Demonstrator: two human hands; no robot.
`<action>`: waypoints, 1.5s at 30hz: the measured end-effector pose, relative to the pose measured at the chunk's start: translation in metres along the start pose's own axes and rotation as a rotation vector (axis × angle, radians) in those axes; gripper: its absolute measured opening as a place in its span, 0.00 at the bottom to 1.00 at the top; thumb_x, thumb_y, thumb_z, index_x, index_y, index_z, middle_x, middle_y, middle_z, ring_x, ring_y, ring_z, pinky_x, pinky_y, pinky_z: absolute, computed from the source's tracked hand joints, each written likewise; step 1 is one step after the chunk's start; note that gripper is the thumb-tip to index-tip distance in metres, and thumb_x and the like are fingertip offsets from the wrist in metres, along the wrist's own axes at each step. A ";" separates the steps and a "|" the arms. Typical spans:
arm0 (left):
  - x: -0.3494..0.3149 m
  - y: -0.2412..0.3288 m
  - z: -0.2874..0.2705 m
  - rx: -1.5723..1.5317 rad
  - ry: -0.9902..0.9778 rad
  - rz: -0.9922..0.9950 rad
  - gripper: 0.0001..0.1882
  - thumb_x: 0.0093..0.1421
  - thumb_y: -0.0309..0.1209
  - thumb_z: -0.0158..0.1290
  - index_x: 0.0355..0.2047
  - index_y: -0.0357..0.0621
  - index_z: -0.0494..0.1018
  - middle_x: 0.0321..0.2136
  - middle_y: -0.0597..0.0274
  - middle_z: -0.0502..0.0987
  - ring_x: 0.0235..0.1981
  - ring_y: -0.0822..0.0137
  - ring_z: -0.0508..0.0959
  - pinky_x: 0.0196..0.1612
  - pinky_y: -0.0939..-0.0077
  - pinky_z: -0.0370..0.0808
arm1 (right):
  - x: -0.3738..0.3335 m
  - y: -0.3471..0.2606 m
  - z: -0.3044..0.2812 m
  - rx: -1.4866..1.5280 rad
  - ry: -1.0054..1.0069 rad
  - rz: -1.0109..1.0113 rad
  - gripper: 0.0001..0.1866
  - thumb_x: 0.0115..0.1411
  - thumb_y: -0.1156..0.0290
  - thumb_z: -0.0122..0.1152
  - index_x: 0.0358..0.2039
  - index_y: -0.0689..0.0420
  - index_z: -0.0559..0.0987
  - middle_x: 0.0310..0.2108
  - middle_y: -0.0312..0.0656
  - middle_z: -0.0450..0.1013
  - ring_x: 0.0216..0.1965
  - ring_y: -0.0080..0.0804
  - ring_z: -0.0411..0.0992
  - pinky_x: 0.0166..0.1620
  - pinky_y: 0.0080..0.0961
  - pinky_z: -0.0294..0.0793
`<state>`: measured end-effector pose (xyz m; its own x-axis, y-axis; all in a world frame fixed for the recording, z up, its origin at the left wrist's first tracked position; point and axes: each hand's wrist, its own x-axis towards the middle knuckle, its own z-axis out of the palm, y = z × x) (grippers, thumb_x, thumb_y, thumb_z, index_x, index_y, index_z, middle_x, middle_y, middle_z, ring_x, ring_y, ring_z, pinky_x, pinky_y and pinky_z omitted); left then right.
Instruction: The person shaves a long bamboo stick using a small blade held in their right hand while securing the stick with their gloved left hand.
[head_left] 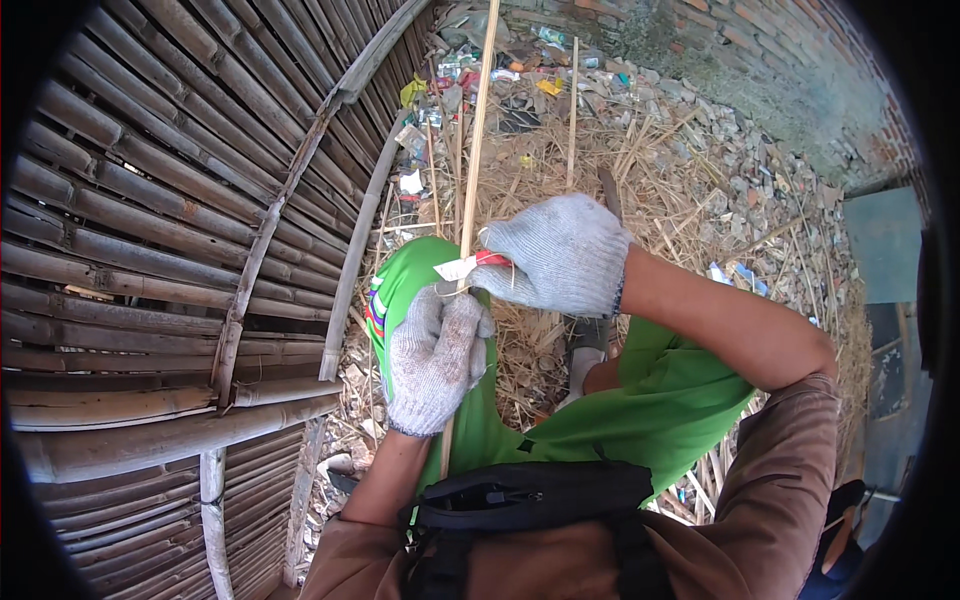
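A long, pale bamboo strip (478, 130) runs from near my lap, past my green-trousered knee, up toward the far rubble. My left hand (437, 360), in a grey knitted glove, is closed round the strip's lower part. Just above it, my gloved right hand (560, 255) grips a knife by its red handle (490, 258). The knife's short, light blade (455, 269) points left and lies against the strip, close to my left fingertips. A thin curled sliver shows beside the blade.
A bamboo slat wall (180, 220) stands close on my left. Shavings (640, 170) and litter (480, 75) cover the ground ahead, with a brick wall (790, 50) behind. A black waist bag (535, 497) rests on my lap. At far right is a grey-green panel (880, 245).
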<state>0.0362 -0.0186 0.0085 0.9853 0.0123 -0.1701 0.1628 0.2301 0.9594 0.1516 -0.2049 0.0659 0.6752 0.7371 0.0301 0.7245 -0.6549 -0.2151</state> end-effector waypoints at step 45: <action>-0.013 -0.013 -0.007 0.280 -0.072 0.121 0.13 0.79 0.32 0.48 0.55 0.34 0.73 0.29 0.62 0.81 0.16 0.82 0.70 0.17 0.84 0.65 | 0.008 0.053 -0.025 -0.166 0.246 0.148 0.29 0.71 0.41 0.53 0.27 0.54 0.81 0.25 0.49 0.80 0.28 0.53 0.82 0.32 0.50 0.81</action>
<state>0.0206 -0.0147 -0.0031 0.9979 -0.0484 -0.0436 0.0414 -0.0457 0.9981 0.1986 -0.2376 0.0793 0.7734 0.5826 0.2498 0.6150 -0.7852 -0.0731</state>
